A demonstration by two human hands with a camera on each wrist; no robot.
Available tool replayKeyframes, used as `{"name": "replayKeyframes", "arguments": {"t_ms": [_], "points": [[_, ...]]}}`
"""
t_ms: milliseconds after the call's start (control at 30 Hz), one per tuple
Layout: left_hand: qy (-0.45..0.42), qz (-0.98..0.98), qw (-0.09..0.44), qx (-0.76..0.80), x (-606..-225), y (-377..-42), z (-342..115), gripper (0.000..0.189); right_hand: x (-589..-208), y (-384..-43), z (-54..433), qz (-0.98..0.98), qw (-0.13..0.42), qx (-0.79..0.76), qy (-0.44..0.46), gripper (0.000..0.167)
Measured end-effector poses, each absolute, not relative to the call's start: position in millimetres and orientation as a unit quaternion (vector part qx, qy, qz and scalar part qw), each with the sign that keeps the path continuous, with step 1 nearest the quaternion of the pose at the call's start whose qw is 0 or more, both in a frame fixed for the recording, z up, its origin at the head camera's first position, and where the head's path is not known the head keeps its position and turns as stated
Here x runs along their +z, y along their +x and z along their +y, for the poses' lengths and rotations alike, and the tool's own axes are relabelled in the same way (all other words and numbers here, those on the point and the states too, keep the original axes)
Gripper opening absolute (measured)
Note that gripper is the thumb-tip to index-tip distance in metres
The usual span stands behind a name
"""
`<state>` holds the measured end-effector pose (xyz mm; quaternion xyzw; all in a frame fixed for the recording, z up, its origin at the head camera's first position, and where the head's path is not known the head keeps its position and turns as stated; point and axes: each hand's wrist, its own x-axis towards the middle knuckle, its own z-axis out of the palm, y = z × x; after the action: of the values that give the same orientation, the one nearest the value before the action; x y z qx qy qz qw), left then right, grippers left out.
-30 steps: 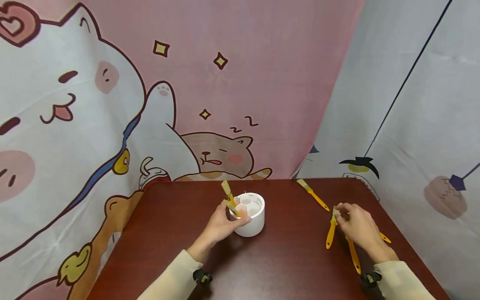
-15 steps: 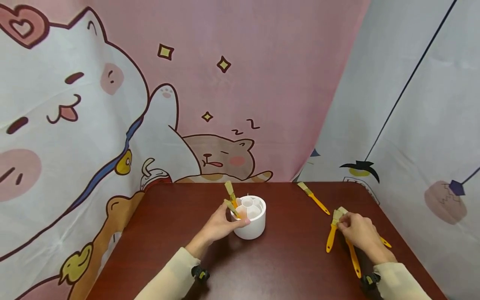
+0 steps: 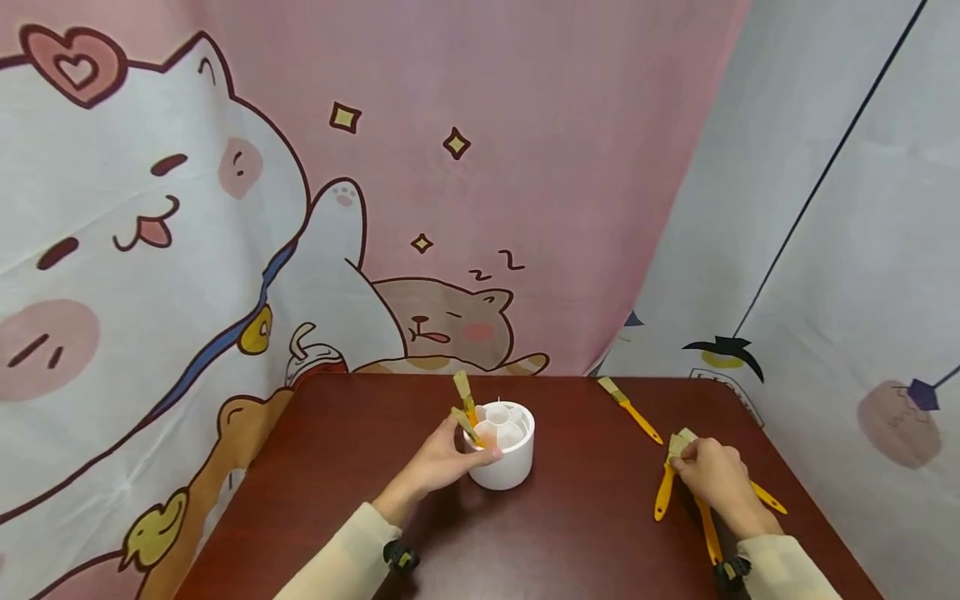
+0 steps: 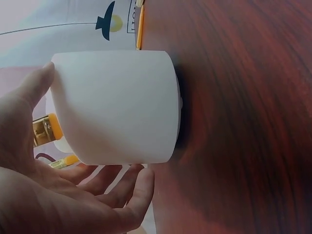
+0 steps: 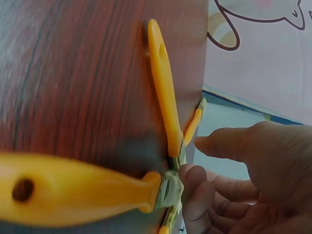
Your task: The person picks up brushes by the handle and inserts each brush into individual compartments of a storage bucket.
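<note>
My left hand point(image 3: 438, 457) holds a round white brush pot point(image 3: 504, 468) with inner compartments, thumb at its rim and fingers around the left side. Two flat paintbrushes with yellow handles, including one brush point(image 3: 463, 392), stand tilted in it, bristles up. In the left wrist view the plain wall of the pot point(image 4: 114, 107) fills the middle. My right hand point(image 3: 716, 477) is low over several yellow-handled paintbrushes lying with their bristle ends together. In the right wrist view its fingers are right at the metal ferrule of the nearest paintbrush point(image 5: 83, 190), with the thumb apart from them.
Another paintbrush point(image 3: 630, 408) lies farther back on the dark red-brown table point(image 3: 577, 517). One paintbrush handle point(image 3: 768, 497) sticks out to the right of my right hand. A printed cat curtain point(image 3: 570, 208) hangs behind the table's far edge.
My right hand has drawn slightly back toward me, uncovering more bristles. The left hand stays on the pot. The head view has tilted up a little.
</note>
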<state>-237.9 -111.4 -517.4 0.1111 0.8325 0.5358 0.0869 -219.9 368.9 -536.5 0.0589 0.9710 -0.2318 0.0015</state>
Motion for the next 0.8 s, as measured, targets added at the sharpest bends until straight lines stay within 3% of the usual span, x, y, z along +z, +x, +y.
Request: {"name": "replayKeyframes", "arguments": {"t_ms": [800], "points": [[0.113, 0.835, 0.088, 0.531, -516.7, -234.3, -116.3, 0.096, -547.3, -235.5, 355.8, 0.974, -0.015, -0.215, 0.073, 0.033]]}}
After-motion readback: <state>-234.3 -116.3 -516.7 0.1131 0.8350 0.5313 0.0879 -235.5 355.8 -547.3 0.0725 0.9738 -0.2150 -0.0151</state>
